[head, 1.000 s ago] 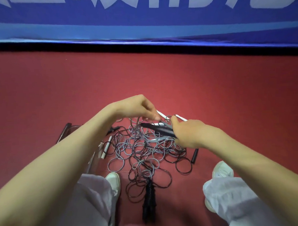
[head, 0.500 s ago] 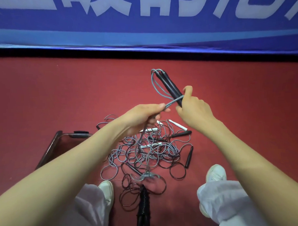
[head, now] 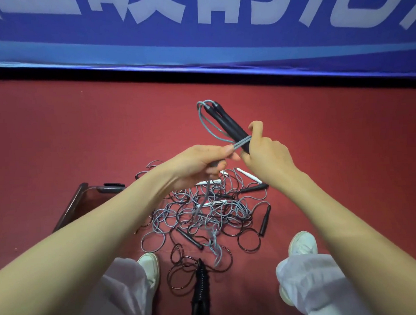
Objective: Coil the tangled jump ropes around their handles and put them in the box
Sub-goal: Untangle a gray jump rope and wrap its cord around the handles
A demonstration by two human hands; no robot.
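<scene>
— What has the right hand (head: 266,155) got?

— Two black handles (head: 229,123), gripped together at their lower ends and held up over the red floor (head: 83,138). Their far tips point away toward the blue banner (head: 197,28).

— And the left hand (head: 198,164)?

— It pinches the grey cord (head: 239,143) between thumb and fingertips, just beside the right hand. The cord lies across the handles there and loops round their far tips. Below the left hand it hangs down, blurred, into the pile.

— The pile?

— A tangle of ropes (head: 204,214), grey and black, lying on the floor between the person's white shoes (head: 149,265) and beyond them. White handles (head: 249,176) lie at its far edge and a loose black handle (head: 264,220) on its right.

— Any rope wound up?

— One black coiled rope (head: 201,289) lies nearest, between the knees.

— Where's the box (head: 70,207)?

— On the floor to the left of the tangle, mostly hidden behind the left forearm. I can't tell what's inside.
</scene>
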